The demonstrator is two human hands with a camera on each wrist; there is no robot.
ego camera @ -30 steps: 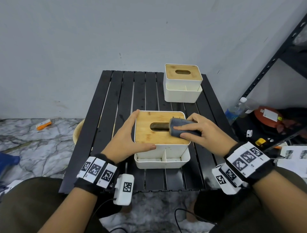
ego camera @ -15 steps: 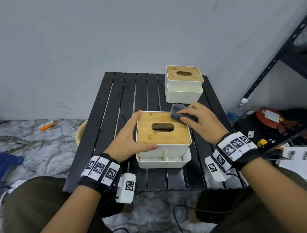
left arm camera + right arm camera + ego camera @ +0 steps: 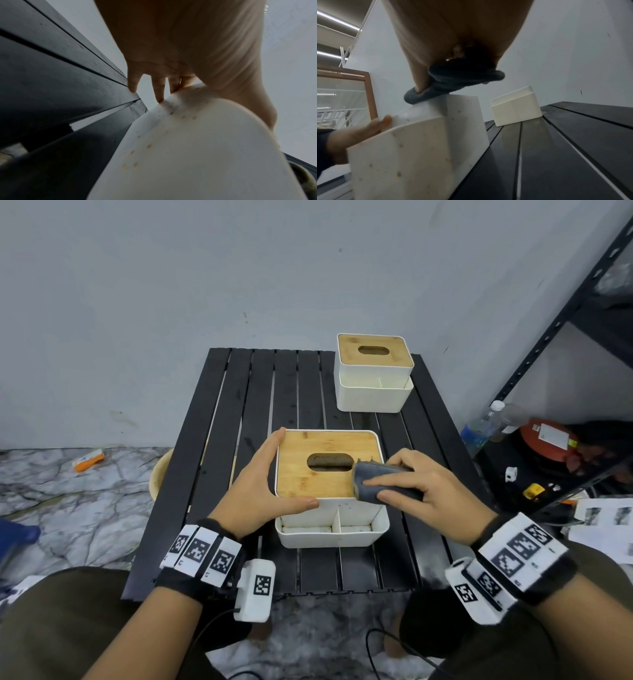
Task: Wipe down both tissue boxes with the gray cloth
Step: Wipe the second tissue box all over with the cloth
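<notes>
The near tissue box (image 3: 308, 481), white with a bamboo lid and a front tray, stands mid-table. My left hand (image 3: 253, 491) steadies it: fingers lie along its left side, thumb across the front; its speckled wall (image 3: 197, 142) fills the left wrist view. My right hand (image 3: 418, 491) grips the folded gray cloth (image 3: 370, 484) and presses it on the lid's right front corner. From the right wrist the cloth (image 3: 453, 79) sits on the box's top edge (image 3: 436, 121). A second tissue box (image 3: 373, 374) stands at the far right, also seen as the far box (image 3: 515, 108).
The black slatted table (image 3: 260, 405) stands against a gray wall. A black metal shelf (image 3: 561, 316) rises on the right, with a water bottle (image 3: 479, 426), an orange device and papers on the floor beside it. A round beige basin (image 3: 159, 474) sits under the table's left edge.
My right hand has drawn the cloth from the lid's far right corner back toward me to the right front corner. The left hand has kept its hold on the box.
</notes>
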